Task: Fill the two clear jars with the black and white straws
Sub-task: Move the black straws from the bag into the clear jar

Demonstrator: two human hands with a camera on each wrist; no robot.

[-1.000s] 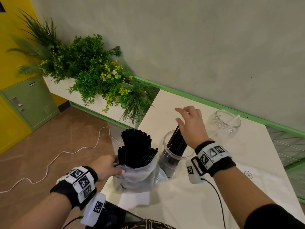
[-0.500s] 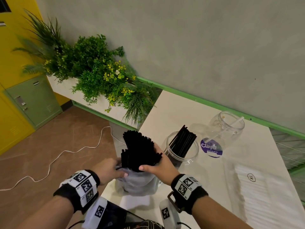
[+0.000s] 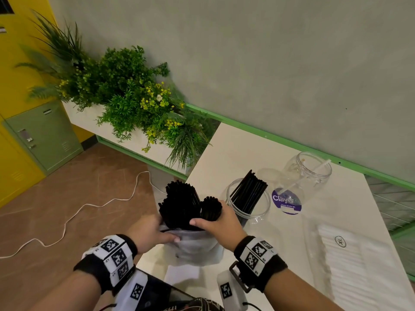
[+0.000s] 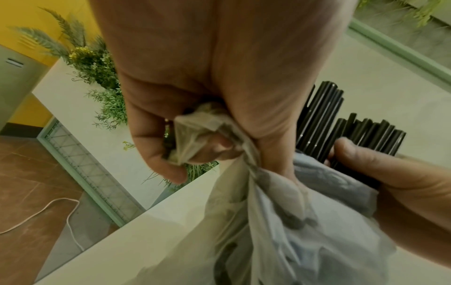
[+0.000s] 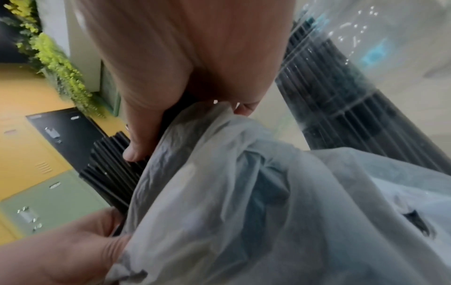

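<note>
A white plastic bag [image 3: 193,245] stands at the table's near left edge with a thick bunch of black straws [image 3: 179,205] sticking out of it. My left hand [image 3: 148,232] grips the bag's crumpled rim [image 4: 202,135]. My right hand [image 3: 215,223] is curled round a smaller bundle of black straws [image 3: 210,208] at the bag's mouth. Just right stands a clear jar [image 3: 248,205] holding several black straws [image 3: 249,191]. Farther back right, a second clear jar [image 3: 312,173] holds one white straw [image 3: 321,166].
A clear pack of white straws [image 3: 350,261] lies on the white table [image 3: 247,153] at the right. A purple round label [image 3: 286,202] shows between the jars. A planter with green plants [image 3: 134,104] borders the table's left. A white cable [image 3: 89,205] runs across the floor.
My right hand left the jar with black straws, came back to the bag and closed round a new small bundle. My left hand kept its hold on the bag.
</note>
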